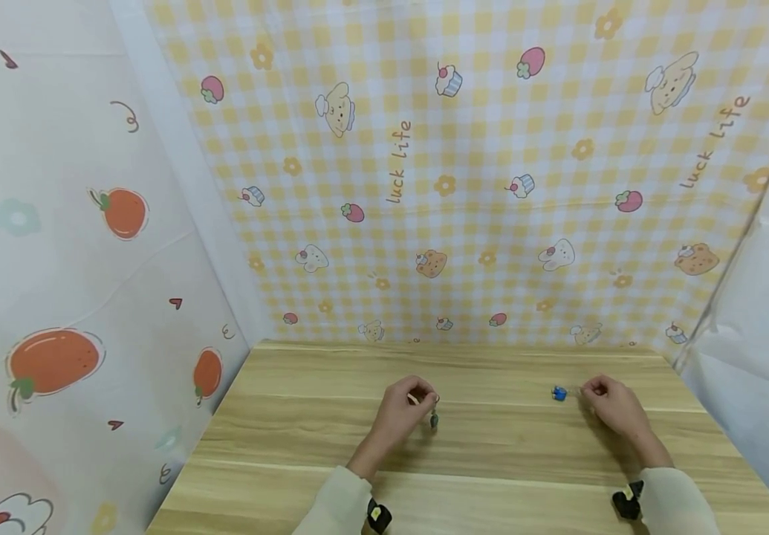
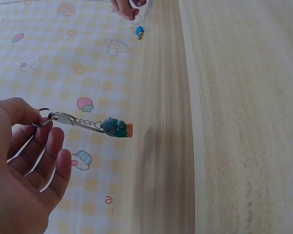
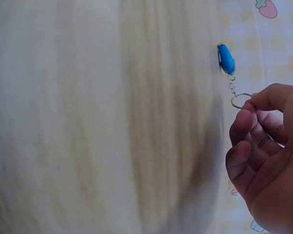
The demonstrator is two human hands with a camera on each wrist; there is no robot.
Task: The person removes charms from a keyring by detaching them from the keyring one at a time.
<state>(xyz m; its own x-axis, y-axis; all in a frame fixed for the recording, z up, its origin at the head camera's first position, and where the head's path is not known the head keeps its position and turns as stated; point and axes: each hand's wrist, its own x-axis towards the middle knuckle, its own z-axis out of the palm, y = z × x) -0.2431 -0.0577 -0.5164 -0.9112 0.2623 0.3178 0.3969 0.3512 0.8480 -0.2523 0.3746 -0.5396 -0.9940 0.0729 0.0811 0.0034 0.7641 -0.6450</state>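
Watching remotely, I'm seeing the person's left grip [image 1: 403, 410] near six o'clock in the head view, pinching a green keychain [image 2: 112, 127] that is dangling over the counter [image 1: 504, 446]. Toward four o'clock, the right grip [image 1: 614, 410] is pinching a blue keychain [image 3: 227, 59] by its ring, its charm pointing nine o'clock. Beyond, checked cloth [image 1: 478, 148] is hanging at twelve.

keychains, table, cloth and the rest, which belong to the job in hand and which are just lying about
In the job:
- green keychain, pinched by the left hand
- blue keychain, pinched by the right hand

Just around, not handled:
- wooden table
- yellow checked cloth behind it
- black devices at the wrists
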